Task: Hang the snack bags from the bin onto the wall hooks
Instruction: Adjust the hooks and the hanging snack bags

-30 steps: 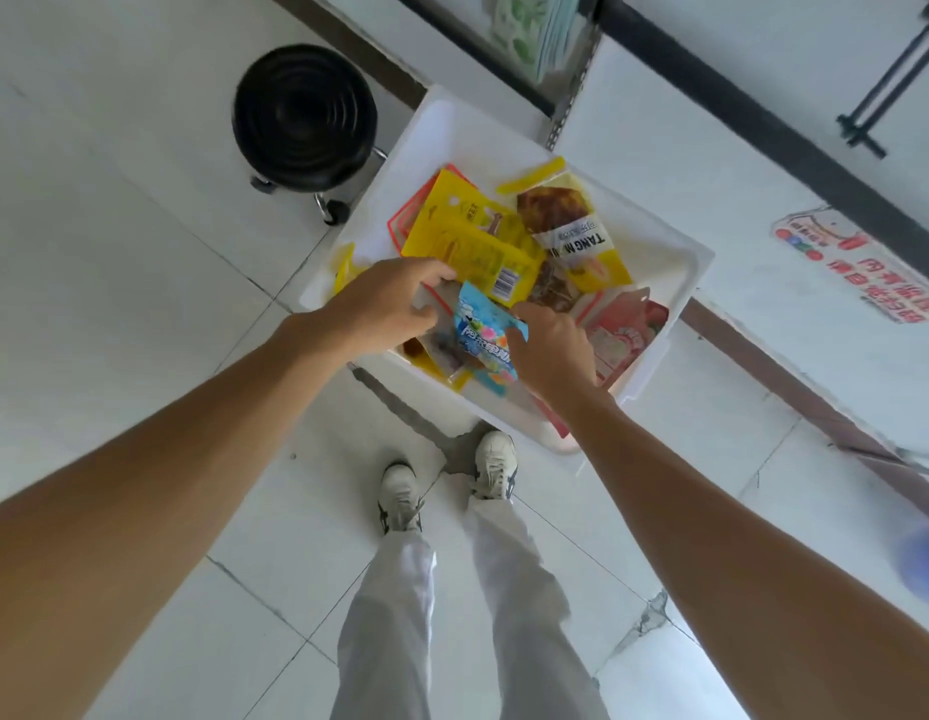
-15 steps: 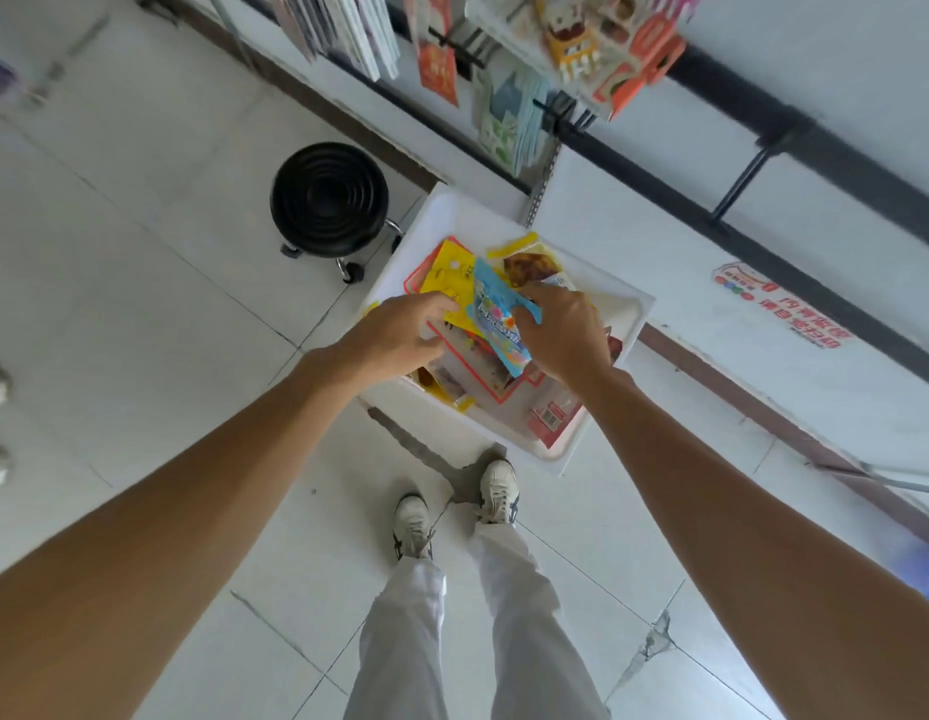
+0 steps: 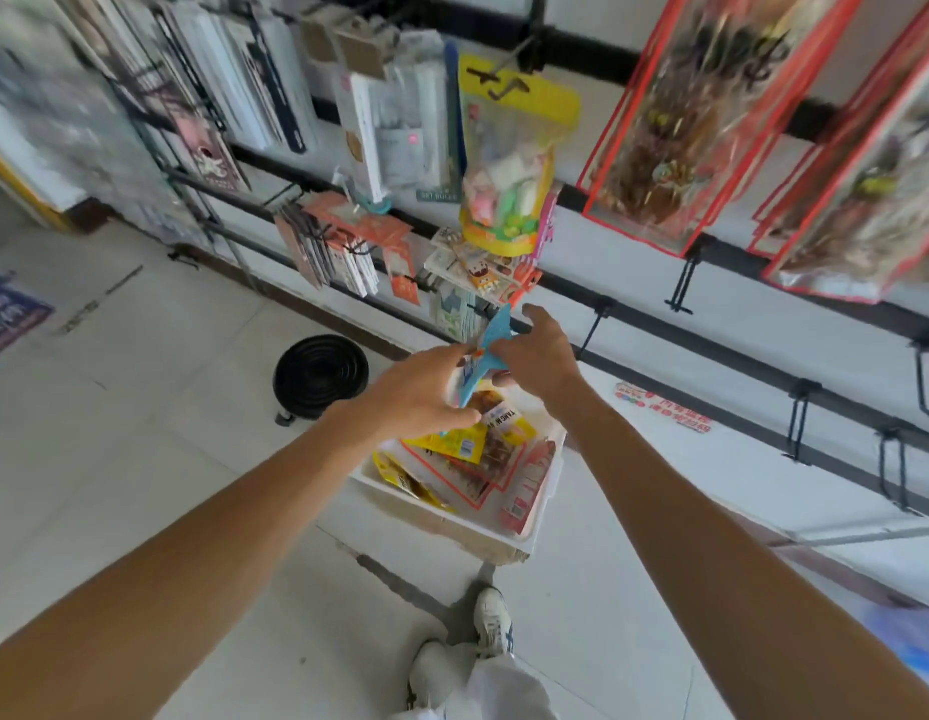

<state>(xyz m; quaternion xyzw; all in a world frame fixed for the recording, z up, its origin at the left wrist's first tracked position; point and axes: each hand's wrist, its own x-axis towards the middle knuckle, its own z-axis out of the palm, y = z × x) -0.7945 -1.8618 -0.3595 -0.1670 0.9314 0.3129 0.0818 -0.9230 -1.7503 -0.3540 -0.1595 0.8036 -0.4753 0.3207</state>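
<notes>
A small blue snack bag (image 3: 487,349) is lifted above the white bin (image 3: 524,537), held between both hands. My left hand (image 3: 418,394) pinches its lower end and my right hand (image 3: 537,353) grips its upper part, index finger stretched toward the wall. In the bin lie several more snack bags, among them a yellow one (image 3: 454,445) and a brown one (image 3: 504,418). Black wall hooks (image 3: 592,324) on a black rail stand just beyond my right hand, empty.
A black round stool (image 3: 321,374) stands left of the bin. Packets hang on hooks above: a yellow candy bag (image 3: 509,163), red-edged clear bags (image 3: 670,122), cards and boxes (image 3: 342,252). More empty hooks (image 3: 797,418) run right along the rail. My shoes (image 3: 491,621) are below the bin.
Both hands rose out of the bin with the blue bag, up toward the wall rail. The view tilted up, so the hanging goods now show.
</notes>
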